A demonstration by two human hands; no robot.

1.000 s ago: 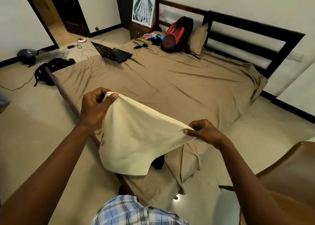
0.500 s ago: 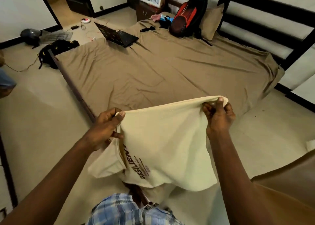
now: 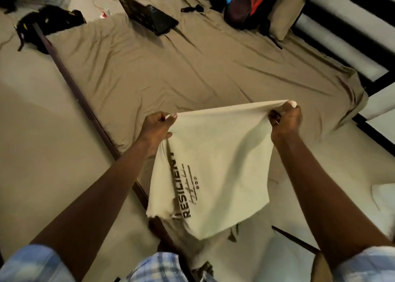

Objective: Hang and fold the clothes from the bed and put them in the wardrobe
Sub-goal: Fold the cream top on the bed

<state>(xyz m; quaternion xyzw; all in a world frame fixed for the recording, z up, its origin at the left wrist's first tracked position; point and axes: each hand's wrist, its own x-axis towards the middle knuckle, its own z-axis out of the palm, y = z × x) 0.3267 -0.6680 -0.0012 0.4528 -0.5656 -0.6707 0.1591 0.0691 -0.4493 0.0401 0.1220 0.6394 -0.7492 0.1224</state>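
**Cream T-shirt held taut above the bed's near corner**

Nearest, blue plaid sleeves frame two bare arms reaching forward. The left hand pinches one end of the cream T-shirt's top edge and the right hand pinches the other, stretching that edge tight. The cloth hangs free in the air, with black "RESILIENT" lettering running sideways near its left side. Beyond lies the bed, its tan sheet wrinkled. Farther back on it sit an open laptop and a red-and-black backpack against a pillow.
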